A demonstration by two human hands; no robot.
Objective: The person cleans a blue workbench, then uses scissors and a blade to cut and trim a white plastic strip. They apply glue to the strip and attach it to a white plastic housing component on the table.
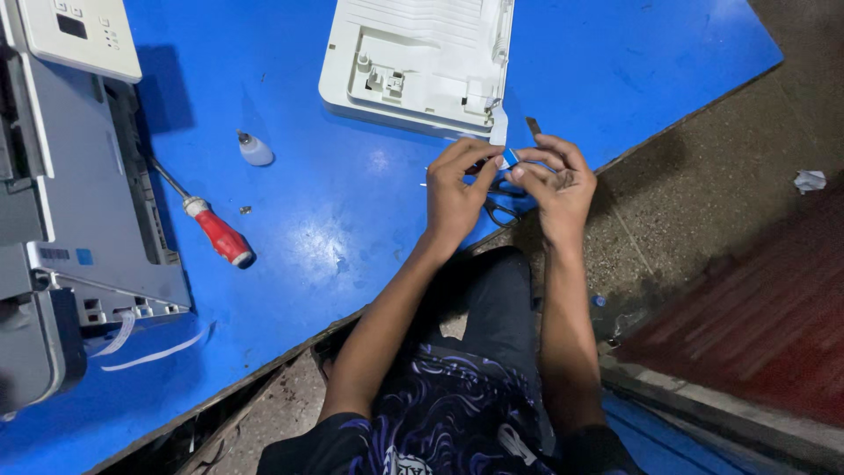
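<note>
My left hand [454, 193] and my right hand [560, 185] meet over the edge of the blue table [352, 220]. Together their fingertips pinch a small blue-tipped flat cable end [510, 157]. A white strip runs from it up toward the white plastic printer cover [422, 62] lying just beyond my hands. Under my hands lies a pair of scissors [501, 209], mostly hidden. A thin dark strip [533, 126] pokes up behind my right fingers.
A red-handled screwdriver [211, 229] and a tiny screw [245, 210] lie at left centre, with a small clear bottle [254, 149] above. A grey opened printer body [79, 202] fills the left edge, with white ribbon cable [154, 354] trailing. Crumpled paper [810, 180] lies on the floor.
</note>
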